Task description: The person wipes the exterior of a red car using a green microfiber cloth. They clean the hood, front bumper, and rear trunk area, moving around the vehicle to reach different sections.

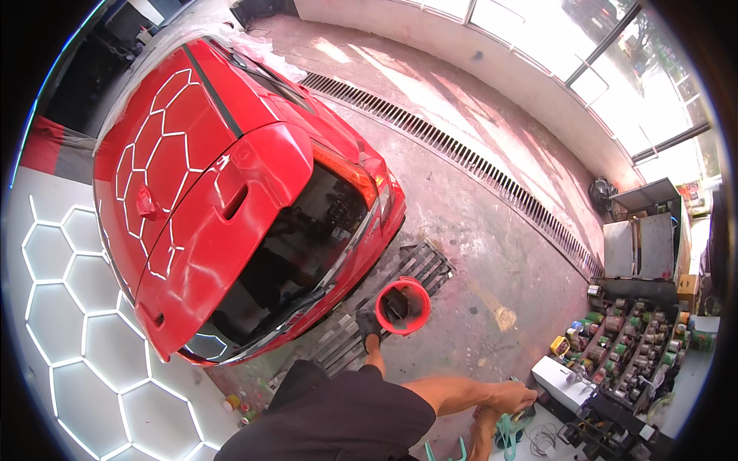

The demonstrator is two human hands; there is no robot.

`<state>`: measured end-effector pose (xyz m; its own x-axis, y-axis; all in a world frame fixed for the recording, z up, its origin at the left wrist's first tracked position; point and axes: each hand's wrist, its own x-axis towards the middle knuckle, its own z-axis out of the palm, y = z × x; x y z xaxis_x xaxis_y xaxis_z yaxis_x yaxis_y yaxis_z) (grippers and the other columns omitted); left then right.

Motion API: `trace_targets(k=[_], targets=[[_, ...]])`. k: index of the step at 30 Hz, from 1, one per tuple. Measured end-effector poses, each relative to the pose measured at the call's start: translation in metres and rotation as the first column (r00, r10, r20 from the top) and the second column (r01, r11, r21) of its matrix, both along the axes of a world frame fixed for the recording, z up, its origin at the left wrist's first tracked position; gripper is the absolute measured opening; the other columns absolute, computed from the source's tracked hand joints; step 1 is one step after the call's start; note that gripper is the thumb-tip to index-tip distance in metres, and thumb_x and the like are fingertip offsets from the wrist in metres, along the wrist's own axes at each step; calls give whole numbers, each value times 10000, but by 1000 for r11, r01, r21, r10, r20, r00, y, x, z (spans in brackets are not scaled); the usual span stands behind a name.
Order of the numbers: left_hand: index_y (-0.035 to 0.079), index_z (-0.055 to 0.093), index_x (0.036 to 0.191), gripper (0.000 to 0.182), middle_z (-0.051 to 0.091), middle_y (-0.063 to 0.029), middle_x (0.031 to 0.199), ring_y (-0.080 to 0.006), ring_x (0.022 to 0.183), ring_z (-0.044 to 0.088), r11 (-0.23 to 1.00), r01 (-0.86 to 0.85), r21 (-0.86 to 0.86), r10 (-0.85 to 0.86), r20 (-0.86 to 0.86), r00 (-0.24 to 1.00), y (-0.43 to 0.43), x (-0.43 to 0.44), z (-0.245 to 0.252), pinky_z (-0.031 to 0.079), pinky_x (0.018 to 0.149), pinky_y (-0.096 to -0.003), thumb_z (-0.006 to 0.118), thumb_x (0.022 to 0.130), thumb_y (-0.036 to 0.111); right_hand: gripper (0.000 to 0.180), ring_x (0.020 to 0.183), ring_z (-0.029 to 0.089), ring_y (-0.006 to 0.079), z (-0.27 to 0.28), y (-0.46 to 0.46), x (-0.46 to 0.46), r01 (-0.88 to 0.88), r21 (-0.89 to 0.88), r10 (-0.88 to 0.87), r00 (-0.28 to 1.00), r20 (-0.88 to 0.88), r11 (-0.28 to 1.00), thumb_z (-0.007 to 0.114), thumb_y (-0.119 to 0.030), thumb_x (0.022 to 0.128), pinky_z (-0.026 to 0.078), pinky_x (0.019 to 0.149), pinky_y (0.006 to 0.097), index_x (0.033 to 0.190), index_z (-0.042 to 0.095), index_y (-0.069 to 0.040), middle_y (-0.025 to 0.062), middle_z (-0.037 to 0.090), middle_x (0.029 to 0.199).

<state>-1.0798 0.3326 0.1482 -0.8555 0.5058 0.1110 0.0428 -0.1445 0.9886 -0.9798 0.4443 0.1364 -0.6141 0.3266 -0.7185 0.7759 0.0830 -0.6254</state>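
Note:
Both of my hands are low on the right, close together. My left hand [513, 397], at the end of an outstretched bare arm, has curled fingers. My right hand [485, 414] is beneath the left wrist and partly hidden. I cannot tell whether either hand grips anything. Next to them is a teal plastic item [507, 435], with something dark beside it. A red bucket [426, 308] with a dark object inside stands by my shoe [368, 324]. Ahead on the left is a red car [253, 161], its rear spoiler and dark rear window [259, 276] towards me.
Slatted panels [340, 346] lie along the car's rear. A metal floor grating [450, 155] crosses the floor. Many small cans [622, 340] line a rack on the right, behind a white box [562, 380]. Teal bars [461, 449] rise at the bottom edge. Plastic sheeting [271, 55] covers the car's far end.

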Motion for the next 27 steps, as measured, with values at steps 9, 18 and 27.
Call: trace_targets(k=[9,18,27], targets=[[72,631,1167,243,738,-293,1031,-553,1013,682,962,-113,-247,197,346,917,2,6,-14,524,848,-619,517,1114,279,329,902,675,243,-27,-23,1,-272,633,570,753,-329,725,664,-303,1108,544,807,398,1286,648,-28,39,658,962],[77,657,1221,403,742,-244,1262,-509,1203,676,872,-256,-416,489,749,446,41,-15,-61,512,994,-591,485,1123,428,434,944,747,309,-38,11,-13,-468,737,631,773,73,488,767,-307,1010,572,815,443,1315,672,-13,179,766,1135],[36,694,1248,838,772,-208,1166,-332,1085,745,919,-255,-301,385,827,411,-94,2,-83,559,903,-474,616,960,819,505,704,690,164,22,-65,-55,-344,274,388,914,-121,898,757,-243,1044,524,607,294,1461,587,-13,71,733,1055]])
